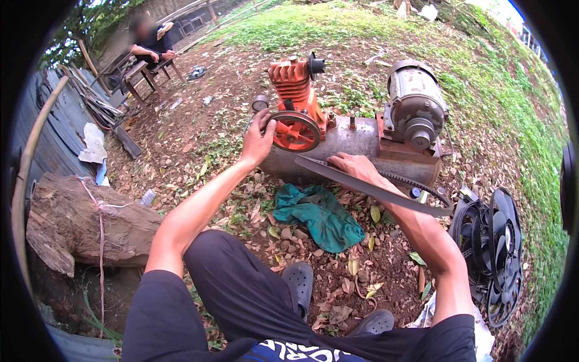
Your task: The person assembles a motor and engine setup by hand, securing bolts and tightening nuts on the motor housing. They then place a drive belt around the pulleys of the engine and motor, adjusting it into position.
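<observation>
An orange-red compressor pump (pixel 292 84) with a spoked pulley wheel (pixel 295 131) sits atop a grey, rust-marked tank (pixel 356 140). My left hand (pixel 259 139) grips the wheel's left rim, its fingers curled over the edge. A black V-belt (pixel 368 186) loops round my right wrist; one strand crosses over my forearm, and the toothed far strand runs under the hand. In front of the tank, my right hand (pixel 356 166) has its fingers bent around the belt, partly hidden. The electric motor (pixel 416 99), with a small stepped pulley (pixel 420 131), stands at the tank's right end.
A green cloth (pixel 319 217) lies on leaf-strewn soil before the tank. Black cooling fans (pixel 494 256) stand at the right. A thick log (pixel 90 223) and corrugated metal sheets (pixel 48 130) line the left. Another person (pixel 151 48) sits on a bench farther back.
</observation>
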`<move>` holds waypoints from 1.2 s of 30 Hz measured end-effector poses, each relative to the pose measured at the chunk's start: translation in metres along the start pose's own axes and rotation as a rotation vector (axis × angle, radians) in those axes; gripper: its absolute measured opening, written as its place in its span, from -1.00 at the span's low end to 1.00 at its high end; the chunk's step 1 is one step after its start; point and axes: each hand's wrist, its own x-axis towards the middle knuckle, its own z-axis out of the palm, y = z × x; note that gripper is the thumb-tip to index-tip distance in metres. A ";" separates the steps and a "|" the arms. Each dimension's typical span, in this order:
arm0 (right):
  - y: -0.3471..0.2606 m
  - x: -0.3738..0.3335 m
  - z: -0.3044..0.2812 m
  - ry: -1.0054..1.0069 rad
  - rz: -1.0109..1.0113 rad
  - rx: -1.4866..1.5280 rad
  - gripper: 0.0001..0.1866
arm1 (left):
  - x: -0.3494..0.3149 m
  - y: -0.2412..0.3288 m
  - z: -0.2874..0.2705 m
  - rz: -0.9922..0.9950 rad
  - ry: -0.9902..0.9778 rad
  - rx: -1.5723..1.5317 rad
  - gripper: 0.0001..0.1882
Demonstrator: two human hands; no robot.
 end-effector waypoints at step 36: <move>0.044 -0.119 -0.082 0.295 0.275 -0.760 -0.02 | -0.030 0.048 0.003 0.080 -0.070 0.274 -0.78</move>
